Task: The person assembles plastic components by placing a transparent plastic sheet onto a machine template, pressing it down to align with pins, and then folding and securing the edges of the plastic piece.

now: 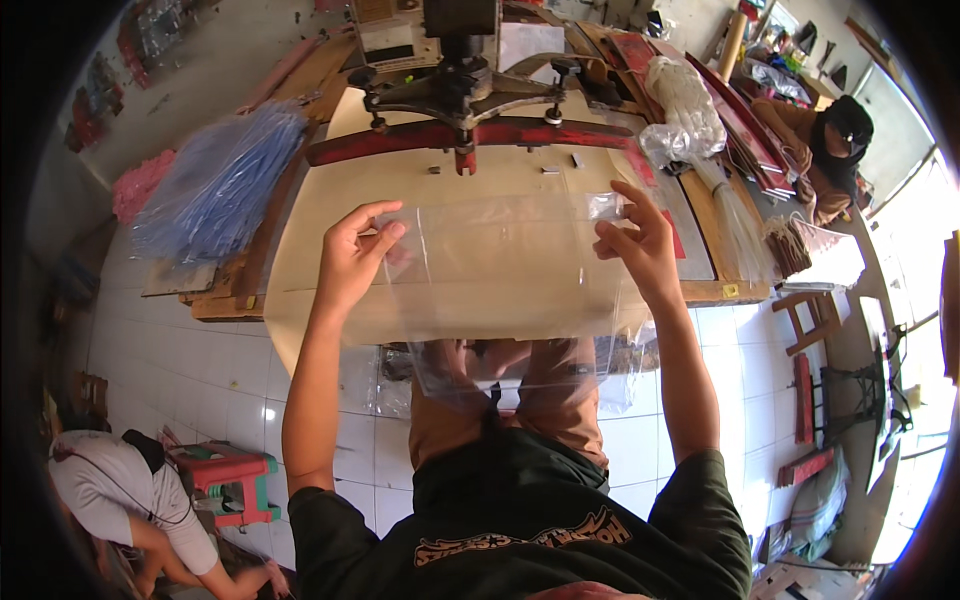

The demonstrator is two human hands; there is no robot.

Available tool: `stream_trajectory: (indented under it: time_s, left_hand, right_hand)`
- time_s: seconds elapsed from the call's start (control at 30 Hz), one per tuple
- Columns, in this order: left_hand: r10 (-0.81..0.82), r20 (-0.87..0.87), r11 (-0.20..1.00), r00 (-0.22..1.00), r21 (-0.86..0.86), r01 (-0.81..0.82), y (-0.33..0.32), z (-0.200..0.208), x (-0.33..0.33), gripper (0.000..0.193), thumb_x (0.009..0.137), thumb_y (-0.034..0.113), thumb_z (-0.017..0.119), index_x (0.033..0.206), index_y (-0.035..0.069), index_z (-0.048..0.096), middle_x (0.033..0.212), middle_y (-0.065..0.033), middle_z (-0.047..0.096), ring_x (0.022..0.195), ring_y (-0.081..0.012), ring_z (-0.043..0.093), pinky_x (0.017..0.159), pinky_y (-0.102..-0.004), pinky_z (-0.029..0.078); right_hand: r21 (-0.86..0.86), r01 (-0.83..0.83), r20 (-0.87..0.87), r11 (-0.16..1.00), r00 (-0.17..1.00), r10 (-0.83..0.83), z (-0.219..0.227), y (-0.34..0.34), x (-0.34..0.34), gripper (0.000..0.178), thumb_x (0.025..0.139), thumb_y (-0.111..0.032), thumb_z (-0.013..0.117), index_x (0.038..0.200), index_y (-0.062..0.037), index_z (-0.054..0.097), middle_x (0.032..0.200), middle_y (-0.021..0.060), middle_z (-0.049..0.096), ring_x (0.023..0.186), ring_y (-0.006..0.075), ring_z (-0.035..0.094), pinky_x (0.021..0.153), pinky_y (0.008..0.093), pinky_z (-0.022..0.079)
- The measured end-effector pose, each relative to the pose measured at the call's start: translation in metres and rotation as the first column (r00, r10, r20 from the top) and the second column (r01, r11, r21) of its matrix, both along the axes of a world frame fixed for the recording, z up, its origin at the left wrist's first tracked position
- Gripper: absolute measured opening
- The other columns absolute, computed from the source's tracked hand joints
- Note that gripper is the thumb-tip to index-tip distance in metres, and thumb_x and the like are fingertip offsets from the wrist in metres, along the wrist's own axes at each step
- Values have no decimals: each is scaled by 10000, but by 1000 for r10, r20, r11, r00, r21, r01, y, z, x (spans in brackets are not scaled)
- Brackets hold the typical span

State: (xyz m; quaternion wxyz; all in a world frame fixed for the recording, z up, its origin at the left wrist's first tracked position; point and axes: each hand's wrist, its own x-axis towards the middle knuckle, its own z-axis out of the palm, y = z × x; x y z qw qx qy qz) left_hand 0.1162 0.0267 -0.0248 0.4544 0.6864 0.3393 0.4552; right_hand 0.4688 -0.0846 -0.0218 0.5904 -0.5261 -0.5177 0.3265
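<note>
A clear plastic sheet (500, 265) is stretched between my two hands over the table's front edge, its lower part hanging down before my legs. Whether it is one layer or a bag, I cannot tell. My left hand (358, 255) pinches its upper left corner between thumb and fingers. At the upper right corner, my right hand (645, 245) grips it the same way. Beneath the sheet lies a wide tan board (320, 240) on the table. Beyond it stands a machine head with a red bar (385, 142), carried on a dark metal bracket (465, 95).
A pile of bluish plastic (225, 185) lies at the table's left. Whitish plastic bundles (685, 105) and red strips (735, 120) are on the right. One person (840, 135) sits at far right; another (130, 490) bends by a red-green stool (235, 485) at lower left.
</note>
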Motion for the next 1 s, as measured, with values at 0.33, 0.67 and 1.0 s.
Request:
stream_trajectory:
  time_s: [0.33, 0.67, 1.0]
  left_hand:
    - [-136, -214, 986, 967, 62, 153, 7, -12, 2, 404, 738, 47, 826, 1113, -17, 687, 983, -82, 683, 843, -111, 646, 722, -242, 548]
    - [100, -526, 896, 845, 417, 153, -22, -3, 20, 432, 692, 48, 821, 1096, -15, 682, 1045, -122, 664, 927, -258, 639, 839, -343, 510]
    - [127, -656, 910, 744, 376, 176, -24, 13, 31, 364, 705, 37, 795, 1046, 13, 667, 932, -116, 614, 869, -279, 632, 765, -364, 498]
  right_hand:
    - [147, 107, 521, 983, 837, -169, -8, 8, 23, 386, 682, -50, 829, 1021, -47, 645, 991, 56, 627, 910, 167, 621, 686, 320, 530]
    - [51, 27, 719, 998, 693, -56, 4, 12, 20, 221, 733, -11, 743, 910, -43, 615, 770, 69, 637, 694, 227, 632, 641, 343, 496]
    - [27, -142, 923, 990, 384, 30, 30, 23, 16, 256, 707, 0, 714, 941, -46, 623, 852, 46, 624, 836, 273, 611, 756, 379, 501]
